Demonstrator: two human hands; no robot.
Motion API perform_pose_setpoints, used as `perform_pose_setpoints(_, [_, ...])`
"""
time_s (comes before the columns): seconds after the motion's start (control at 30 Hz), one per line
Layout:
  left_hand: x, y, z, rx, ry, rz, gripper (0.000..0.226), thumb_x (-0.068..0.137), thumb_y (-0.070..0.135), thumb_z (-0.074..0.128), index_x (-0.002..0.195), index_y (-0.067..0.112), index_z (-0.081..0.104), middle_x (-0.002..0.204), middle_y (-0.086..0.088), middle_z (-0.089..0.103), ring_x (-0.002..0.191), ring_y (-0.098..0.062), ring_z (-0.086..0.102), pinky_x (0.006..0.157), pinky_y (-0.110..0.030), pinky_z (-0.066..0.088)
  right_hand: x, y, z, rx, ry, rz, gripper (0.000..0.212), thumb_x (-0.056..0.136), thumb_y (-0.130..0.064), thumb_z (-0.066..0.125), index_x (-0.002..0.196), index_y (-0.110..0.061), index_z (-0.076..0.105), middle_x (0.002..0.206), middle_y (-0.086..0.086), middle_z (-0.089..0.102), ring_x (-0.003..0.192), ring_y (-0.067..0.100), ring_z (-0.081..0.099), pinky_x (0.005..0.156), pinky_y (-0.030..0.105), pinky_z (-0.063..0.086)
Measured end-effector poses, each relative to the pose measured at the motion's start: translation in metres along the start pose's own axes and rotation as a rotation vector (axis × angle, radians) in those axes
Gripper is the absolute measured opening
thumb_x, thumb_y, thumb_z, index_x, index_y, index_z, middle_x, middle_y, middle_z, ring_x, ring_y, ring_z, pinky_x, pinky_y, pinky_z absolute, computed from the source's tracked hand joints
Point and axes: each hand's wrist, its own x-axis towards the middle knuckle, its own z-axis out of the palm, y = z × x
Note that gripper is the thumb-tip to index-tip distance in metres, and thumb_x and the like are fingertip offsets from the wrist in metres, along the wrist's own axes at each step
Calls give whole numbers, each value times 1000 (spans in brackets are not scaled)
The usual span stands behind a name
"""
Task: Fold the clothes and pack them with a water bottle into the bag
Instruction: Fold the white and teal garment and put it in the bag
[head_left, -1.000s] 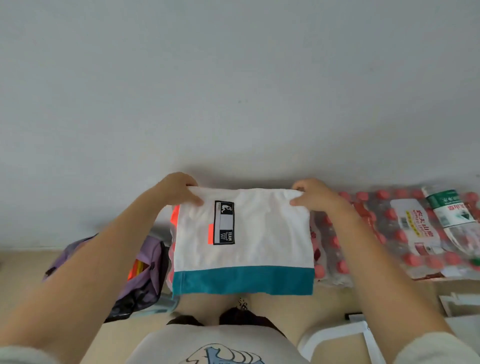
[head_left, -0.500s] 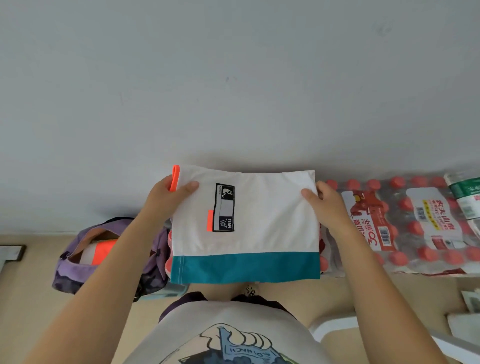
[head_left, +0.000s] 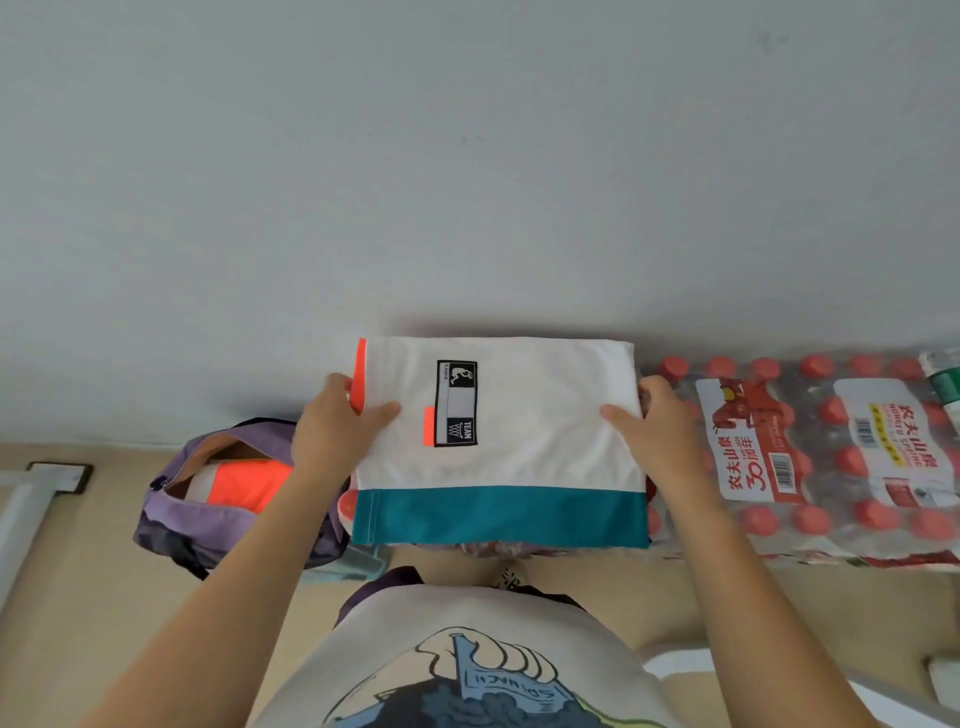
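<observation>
Between the two hands, at the middle of the view, a folded garment was held out flat in front of the body, against a plain grey wall. It was white with a teal band along the near edge, an orange strip at the far left corner, and a black patch with a small orange tab beside it. Left hand gripped the garment's left edge, thumb laid on top of the cloth, fingers tucked under. Right hand gripped the right edge the same way, thumb on top. Both arms bare, reaching forward from the bottom of the view. To the left and lower, on the tan floor, sat a purple bag, its top opening gaping wide; inside lay a folded piece in orange and white, filling what could be seen of the opening. Garment and bag were apart, the left forearm crossing in front of the bag's right side. To the right, against the wall, lay a shrink-wrapped pack of water bottles with red caps, printed labels on the wrap; its left end sat behind the right hand. One loose bottle with a green label showed at the far right edge, cut off by the frame. The person's printed shirt filled the lower centre.
</observation>
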Motion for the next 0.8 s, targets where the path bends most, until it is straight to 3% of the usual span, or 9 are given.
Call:
perform_pose_setpoints(0.1, [-23, 4, 14, 222, 373, 423, 57, 87, 43, 65, 127, 6, 48, 113, -16, 58, 103, -37, 56, 82, -48, 49, -17, 9, -3, -29, 98, 20, 46, 85, -42, 72, 112, -29, 37, 89, -14, 51, 77, 3, 54, 56, 22, 44])
perform_pose_setpoints(0.17, [-41, 18, 34, 198, 278, 740, 52, 90, 44, 54, 130, 12, 52, 128, -12, 55, 119, -33, 51, 97, -48, 44, -32, 18, -6, -46, 108, 76, 49, 84, -46, 72, 115, -26, 40, 89, -9, 55, 79, 10, 58, 62, 31, 53])
perform_pose_setpoints(0.23, [-53, 26, 57, 312, 43, 872, 55, 94, 51, 43, 140, 21, 47, 150, -6, 42, 141, -28, 34, 114, -49, 29, -48, 25, -7, -47, 88, 102, 43, 83, -49, 72, 109, -23, 48, 88, -9, 58, 77, 9, 59, 64, 31, 54])
perform_pose_setpoints(0.4, [-56, 18, 84, 615, -88, 865, 69, 95, 62, 13, 152, 28, 31, 162, 3, 20, 152, -26, 2, 121, -49, 6, -85, 34, -16, 13, -309, 242, 30, 85, -45, 71, 84, -16, 66, 69, 0, 69, 54, 13, 60, 49, 25, 47])
perform_pose_setpoints(0.47, [-54, 19, 82, 571, -108, 865, 71, 92, 66, 11, 150, 30, 34, 162, 5, 20, 152, -25, 1, 121, -49, 4, -95, 29, -19, 134, -441, 284, 28, 88, -40, 70, 82, -13, 69, 66, 3, 67, 52, 12, 54, 47, 22, 40])
perform_pose_setpoints(0.57, [-57, 27, 71, 289, -228, 826, 70, 85, 73, 24, 138, 35, 49, 157, 6, 32, 150, -22, 12, 121, -48, 8, -93, 7, -19, 614, -427, 300, 24, 91, -31, 68, 96, -7, 71, 83, 8, 72, 70, 18, 66, 58, 24, 51])
perform_pose_setpoints(0.67, [-63, 42, 55, -78, -402, 751, 61, 74, 78, 48, 120, 40, 60, 128, 21, 55, 125, -3, 46, 107, -32, 35, -74, -24, -17, 926, -404, 297, 21, 94, -28, 65, 102, -10, 68, 92, 7, 75, 85, 22, 73, 70, 32, 59])
perform_pose_setpoints(0.73, [-65, 53, 48, -175, -514, 696, 53, 70, 75, 60, 114, 46, 57, 109, 30, 57, 104, 10, 52, 88, -16, 40, -61, -42, -13, 967, -388, 275, 22, 96, -29, 62, 103, -10, 70, 99, 8, 76, 93, 23, 73, 75, 33, 59])
perform_pose_setpoints(0.8, [-59, 59, 48, -186, -535, 647, 35, 76, 56, 72, 101, 35, 60, 89, 20, 61, 79, 4, 55, 70, -16, 41, -52, -54, -9, 965, -386, 256, 23, 98, -30, 60, 106, -11, 70, 104, 11, 75, 100, 25, 72, 79, 34, 59])
